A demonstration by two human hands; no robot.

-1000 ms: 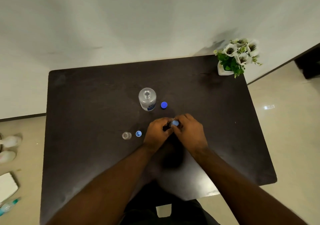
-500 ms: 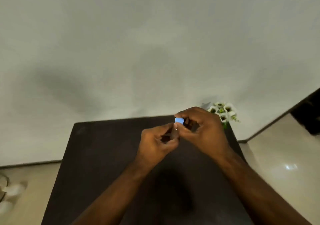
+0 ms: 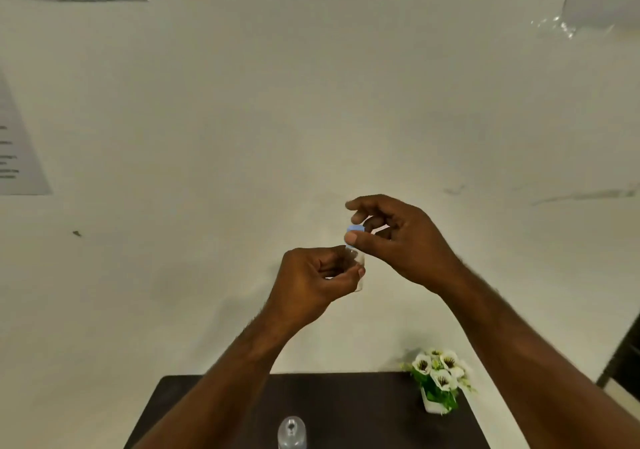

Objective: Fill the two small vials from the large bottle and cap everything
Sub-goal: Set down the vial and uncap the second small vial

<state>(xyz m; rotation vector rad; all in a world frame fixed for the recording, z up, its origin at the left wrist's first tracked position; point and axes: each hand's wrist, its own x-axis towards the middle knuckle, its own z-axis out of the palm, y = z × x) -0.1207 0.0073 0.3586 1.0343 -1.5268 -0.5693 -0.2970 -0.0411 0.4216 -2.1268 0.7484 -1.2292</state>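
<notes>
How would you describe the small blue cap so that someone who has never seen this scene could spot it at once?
Start at the dark table along the bottom edge, then look up to the two raised hands before the pale wall. The blue cap is pinched in the right hand, directly above the clear vial held in the left hand. It is the only blue thing in view.

Both arms raised, left hand curled closed at 7 o'clock of right hand, right thumb and forefinger pinched
</notes>
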